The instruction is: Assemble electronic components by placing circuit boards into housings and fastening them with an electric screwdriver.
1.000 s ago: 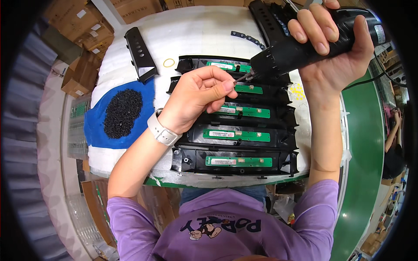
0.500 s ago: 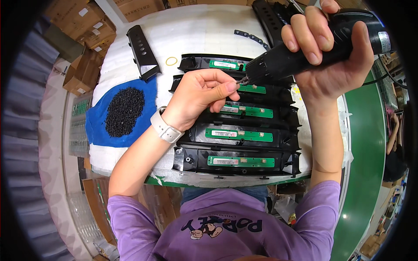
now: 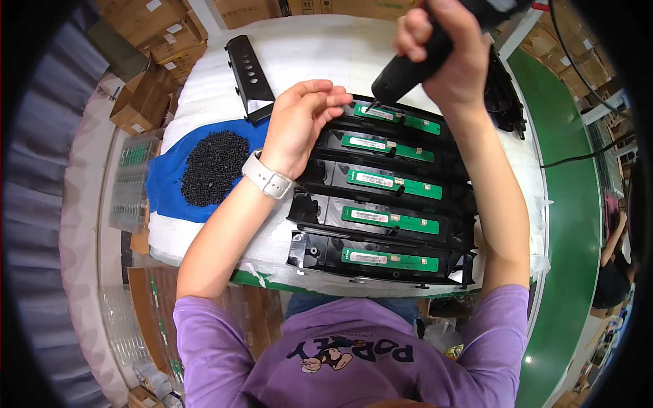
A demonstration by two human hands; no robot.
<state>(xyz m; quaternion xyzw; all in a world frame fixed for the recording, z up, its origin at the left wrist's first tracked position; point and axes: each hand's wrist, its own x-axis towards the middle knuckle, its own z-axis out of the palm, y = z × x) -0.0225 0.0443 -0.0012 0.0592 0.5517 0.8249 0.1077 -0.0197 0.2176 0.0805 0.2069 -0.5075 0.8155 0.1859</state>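
My right hand (image 3: 461, 71) is wrapped round a black electric screwdriver (image 3: 403, 76), tilted so its bit points down and left. The bit's tip is at the left end of the green circuit board (image 3: 426, 124) in the farthest black plastic housing. Beside that tip, at the housing's left end, my left hand (image 3: 303, 119) has its fingers stretched and slightly bent, with nothing visible in them. Several more black housings (image 3: 320, 211) lie in a row toward me, each with a green board inside. Whether a screw sits under the bit is too small to tell.
Left of the housings, a heap of small black screws (image 3: 214, 166) lies on a blue cloth (image 3: 165, 180). A single black housing (image 3: 246, 73) lies beyond it on the white table cover (image 3: 320, 47). More black parts (image 3: 507, 102) are at the right, near a cable (image 3: 578, 160).
My left fingers have come away from the screwdriver's bit and loosened. The screwdriver has tilted downward, its tip now at the farthest board. The whole view has shifted slightly.
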